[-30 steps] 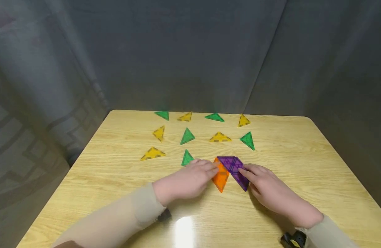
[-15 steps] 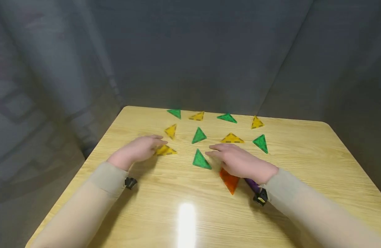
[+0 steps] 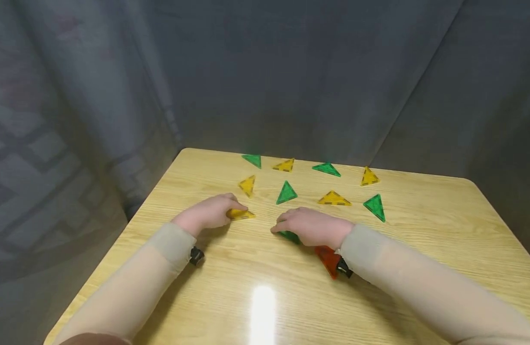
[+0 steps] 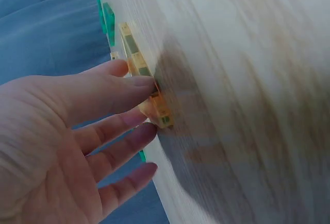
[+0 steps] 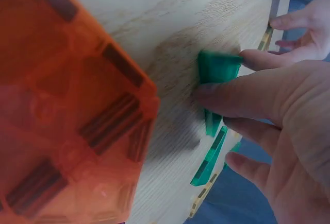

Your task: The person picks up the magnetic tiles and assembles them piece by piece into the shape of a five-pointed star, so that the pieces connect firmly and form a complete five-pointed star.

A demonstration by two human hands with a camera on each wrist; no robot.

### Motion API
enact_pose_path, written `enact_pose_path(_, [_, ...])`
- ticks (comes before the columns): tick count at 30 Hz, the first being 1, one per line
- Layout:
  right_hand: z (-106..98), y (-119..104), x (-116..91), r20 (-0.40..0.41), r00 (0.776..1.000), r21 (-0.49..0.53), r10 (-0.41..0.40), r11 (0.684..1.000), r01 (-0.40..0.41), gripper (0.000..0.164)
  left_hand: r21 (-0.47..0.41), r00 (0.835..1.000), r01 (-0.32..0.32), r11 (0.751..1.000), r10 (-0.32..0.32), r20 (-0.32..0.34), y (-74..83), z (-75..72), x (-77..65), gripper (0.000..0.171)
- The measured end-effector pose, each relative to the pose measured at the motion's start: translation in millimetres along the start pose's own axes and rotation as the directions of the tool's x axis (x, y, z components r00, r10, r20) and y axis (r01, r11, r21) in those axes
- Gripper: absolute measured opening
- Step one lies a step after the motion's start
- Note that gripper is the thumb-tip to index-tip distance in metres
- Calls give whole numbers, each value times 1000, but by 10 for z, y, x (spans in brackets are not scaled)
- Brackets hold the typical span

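Change: a second ago both your hands were together at the orange piece [image 3: 328,260]; now they are apart, each down on a separate loose triangle.
Meaning for the work: you seem to be picking up two pieces at once, one of each colour, while the orange piece is left lying.
Left hand: your left hand [image 3: 210,212] pinches the yellow triangle [image 3: 241,215] between thumb and fingers, the other fingers spread loosely.
Right hand: your right hand [image 3: 316,225] pinches the green triangle [image 3: 290,236]; the wrist view has the thumb on the near side and a finger on the far side.
Yellow triangle: left of centre in the head view, partly covered by your fingers.
Green triangle: near the centre, mostly under your hand; it is blurred in the right wrist view, so you cannot tell whether it is off the counter [image 3: 213,297].
Orange piece: lower centre, partly hidden by your right arm.
Other triangles: four green and four yellow triangles [image 3: 287,192] lie spread, well apart, across the middle of the frame.
Containers: you have none in view; the spread triangles lie directly on the counter.
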State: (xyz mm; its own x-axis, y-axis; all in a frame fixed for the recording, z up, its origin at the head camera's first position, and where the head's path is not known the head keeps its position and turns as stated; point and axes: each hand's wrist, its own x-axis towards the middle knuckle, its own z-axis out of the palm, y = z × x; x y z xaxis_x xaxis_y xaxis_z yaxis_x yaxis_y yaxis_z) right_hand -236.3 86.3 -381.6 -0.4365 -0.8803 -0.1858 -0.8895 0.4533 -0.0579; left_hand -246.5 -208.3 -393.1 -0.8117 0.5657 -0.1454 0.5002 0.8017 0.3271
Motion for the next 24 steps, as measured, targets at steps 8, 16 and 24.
enact_pose_path(8, [49, -27, -9, -91, 993, 85, 74, 994, -66, 35, 8, 999, 24, 1000, -24, -39, 3, 18, 10, 46])
enact_pose_path(16, [98, -147, 130, -74, 966, 156, 249, 959, -235, 30, 79, 992, 99, 992, -92, -87, 42, 67, 31, 38])
enact_pose_path(24, [133, -184, 312, -48, 863, 204, 504, 850, -485, 62, 144, 985, 164, 976, -154, -78, 225, 145, 69, 38])
